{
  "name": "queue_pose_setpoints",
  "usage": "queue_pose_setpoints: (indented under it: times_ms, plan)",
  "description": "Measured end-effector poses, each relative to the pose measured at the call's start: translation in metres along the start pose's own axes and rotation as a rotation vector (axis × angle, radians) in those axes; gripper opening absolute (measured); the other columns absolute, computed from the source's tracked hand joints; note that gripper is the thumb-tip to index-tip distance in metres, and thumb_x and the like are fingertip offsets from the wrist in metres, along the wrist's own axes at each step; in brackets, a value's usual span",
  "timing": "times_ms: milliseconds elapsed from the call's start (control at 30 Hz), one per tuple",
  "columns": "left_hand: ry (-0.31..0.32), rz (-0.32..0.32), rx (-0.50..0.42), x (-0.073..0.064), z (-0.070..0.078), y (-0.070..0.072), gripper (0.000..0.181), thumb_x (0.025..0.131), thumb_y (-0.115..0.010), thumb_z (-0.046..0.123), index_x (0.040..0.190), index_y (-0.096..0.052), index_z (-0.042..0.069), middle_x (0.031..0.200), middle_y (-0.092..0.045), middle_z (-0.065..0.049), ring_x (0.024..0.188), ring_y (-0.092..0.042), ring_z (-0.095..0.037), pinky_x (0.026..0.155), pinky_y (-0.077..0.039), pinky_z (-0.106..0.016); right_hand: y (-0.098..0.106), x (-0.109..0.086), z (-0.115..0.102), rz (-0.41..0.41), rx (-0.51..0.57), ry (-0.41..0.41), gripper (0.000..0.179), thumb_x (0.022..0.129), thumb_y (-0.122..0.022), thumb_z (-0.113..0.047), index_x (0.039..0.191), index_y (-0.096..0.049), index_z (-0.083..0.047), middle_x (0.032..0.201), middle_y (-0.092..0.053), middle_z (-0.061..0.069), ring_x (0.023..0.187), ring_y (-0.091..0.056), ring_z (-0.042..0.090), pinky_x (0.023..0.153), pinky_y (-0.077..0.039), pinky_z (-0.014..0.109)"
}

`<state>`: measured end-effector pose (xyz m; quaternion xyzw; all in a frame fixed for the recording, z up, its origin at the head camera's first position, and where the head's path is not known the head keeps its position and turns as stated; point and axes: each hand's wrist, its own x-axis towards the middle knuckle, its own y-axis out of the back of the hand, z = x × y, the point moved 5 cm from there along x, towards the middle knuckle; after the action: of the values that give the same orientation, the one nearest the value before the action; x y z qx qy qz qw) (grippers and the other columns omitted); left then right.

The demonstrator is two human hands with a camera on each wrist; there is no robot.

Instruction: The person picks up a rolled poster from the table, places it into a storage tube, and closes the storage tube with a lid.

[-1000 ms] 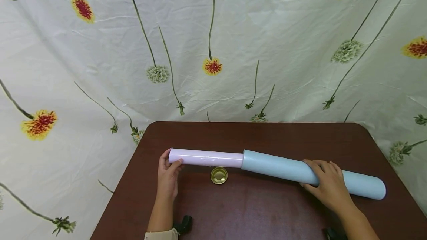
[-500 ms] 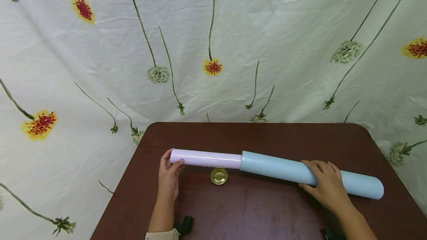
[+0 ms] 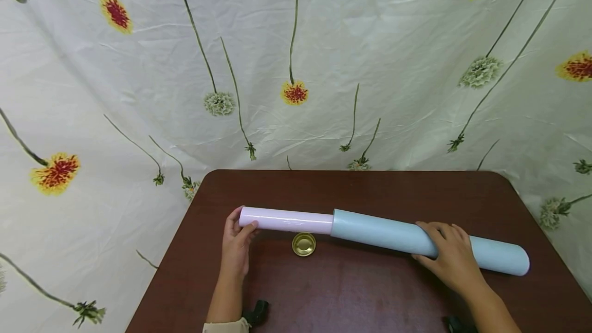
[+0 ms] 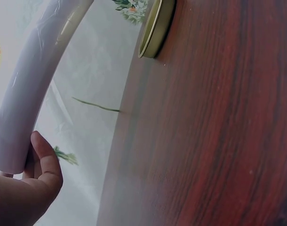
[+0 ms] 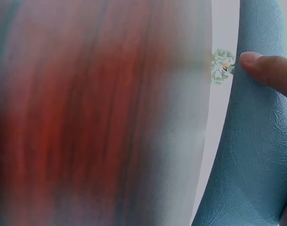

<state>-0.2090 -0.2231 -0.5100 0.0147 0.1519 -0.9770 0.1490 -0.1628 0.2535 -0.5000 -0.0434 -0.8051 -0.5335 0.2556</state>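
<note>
A glossy pale lilac tube runs into the near end of a wider light blue tube, and its inner end is hidden there. My left hand grips the lilac tube's left end, thumb on the front side and fingers behind. In the left wrist view the thumb and fingers curl round that same end. Over the blue tube, right of its middle, my right hand is wrapped with the fingers across the top. The right wrist view shows the thumb lying on the blue tube's textured surface.
A small round gold dish sits on the dark red-brown table just in front of the lilac tube. Behind the table hangs a white flower-printed cloth. Dark wrist-worn pieces show near both forearms at the lower edge.
The left hand has shifted slightly right and the right hand with the blue tube slightly left. Less of the lilac tube now shows outside the blue one. The gold dish has stayed put.
</note>
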Motion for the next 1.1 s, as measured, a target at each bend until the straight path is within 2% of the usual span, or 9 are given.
queue_pose_setpoints:
  times_ms: [233, 700, 1100]
  plan:
    - [0.022, -0.017, 0.010, 0.0002, -0.0019, -0.0008, 0.056, 0.095, -0.060, -0.004, 0.145, -0.040, 0.010, 0.114, -0.062, 0.007, 0.093, -0.061, -0.009, 0.082, -0.053, -0.024, -0.0001, 0.0009, -0.0012, -0.005, 0.003, 0.000, 0.084, 0.060, -0.095, -0.026, 0.135, -0.059, -0.013, 0.118, -0.062, 0.017, 0.109, -0.057, 0.038, 0.100, -0.031, 0.064]
    - [0.014, -0.028, 0.002, -0.0020, -0.0012, -0.0036, 0.050, 0.095, -0.059, -0.004, 0.139, -0.045, 0.015, 0.115, -0.063, 0.007, 0.092, -0.061, -0.009, 0.080, -0.053, -0.023, -0.0022, 0.0015, -0.0041, -0.006, 0.014, -0.001, 0.082, 0.061, -0.095, -0.026, 0.134, -0.060, -0.013, 0.117, -0.062, 0.016, 0.109, -0.057, 0.037, 0.101, -0.031, 0.063]
    - [0.020, -0.045, 0.028, -0.0029, 0.0010, -0.0043, 0.051, 0.097, -0.058, -0.003, 0.143, -0.042, 0.013, 0.119, -0.061, 0.007, 0.093, -0.058, -0.009, 0.083, -0.052, -0.024, -0.0011, 0.0021, -0.0060, -0.004, 0.014, 0.006, 0.083, 0.061, -0.096, -0.026, 0.134, -0.059, -0.013, 0.117, -0.062, 0.015, 0.110, -0.057, 0.037, 0.101, -0.031, 0.063]
